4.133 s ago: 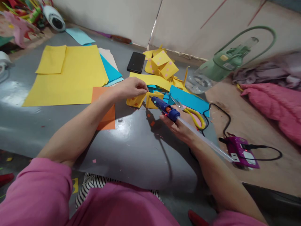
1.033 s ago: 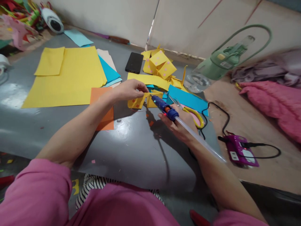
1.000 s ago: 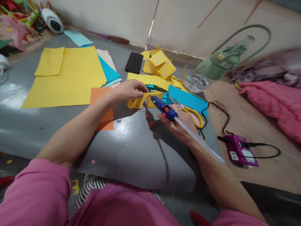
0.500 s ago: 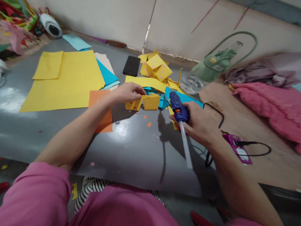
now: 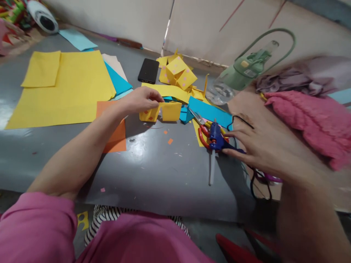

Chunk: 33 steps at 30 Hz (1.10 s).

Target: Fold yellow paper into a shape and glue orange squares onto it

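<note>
My left hand (image 5: 145, 99) pinches the top edge of a folded yellow paper piece (image 5: 171, 111) with small orange diamonds on its left part. Beside the blue glue gun (image 5: 215, 137), my right hand (image 5: 251, 140) has its fingers spread, with the fingertips close to the gun's handle. The gun lies over the red handles of the scissors (image 5: 203, 133), its clear glue stick pointing towards me. Blue paper strips (image 5: 210, 112) lie behind the scissors.
Yellow sheets (image 5: 68, 87) and an orange sheet (image 5: 116, 135) lie at left. Behind are a black phone (image 5: 148, 71), a dotted yellow paper shape (image 5: 179, 73) and a green-topped bottle (image 5: 240, 73). Pink cloth (image 5: 309, 118) lies at right. A black cord loops near my right hand.
The glue gun has gone down onto the scissors, and my right hand has let go of it and opened. My left hand keeps its hold on the yellow paper. The view has shifted slightly.
</note>
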Tool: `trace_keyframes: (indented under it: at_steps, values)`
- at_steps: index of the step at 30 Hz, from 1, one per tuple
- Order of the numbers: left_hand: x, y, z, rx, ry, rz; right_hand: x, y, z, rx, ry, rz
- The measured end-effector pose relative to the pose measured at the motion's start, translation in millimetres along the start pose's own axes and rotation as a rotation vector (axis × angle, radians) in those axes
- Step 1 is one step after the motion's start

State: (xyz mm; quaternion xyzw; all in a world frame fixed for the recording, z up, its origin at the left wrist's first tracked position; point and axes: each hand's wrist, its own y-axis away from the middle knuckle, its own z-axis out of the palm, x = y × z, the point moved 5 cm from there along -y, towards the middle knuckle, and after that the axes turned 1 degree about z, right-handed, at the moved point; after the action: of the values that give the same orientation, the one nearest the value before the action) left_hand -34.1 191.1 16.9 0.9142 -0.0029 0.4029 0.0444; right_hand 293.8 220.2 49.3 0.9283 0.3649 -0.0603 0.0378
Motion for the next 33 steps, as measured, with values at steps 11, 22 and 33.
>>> trace_keyframes:
  at_steps: [11,22,33]
  values:
    - [1.8,-1.8,2.4,-0.006,-0.006,0.057,-128.1,-80.6,58.7,-0.080,-0.096,-0.128]
    - [-2.3,-5.4,4.8,-0.019,-0.007,0.054,-126.2,-99.6,61.3,-0.260,-0.067,-0.083]
    - [-2.5,-5.7,5.4,-0.030,-0.013,0.052,-120.5,-96.5,60.3,-0.256,-0.140,0.004]
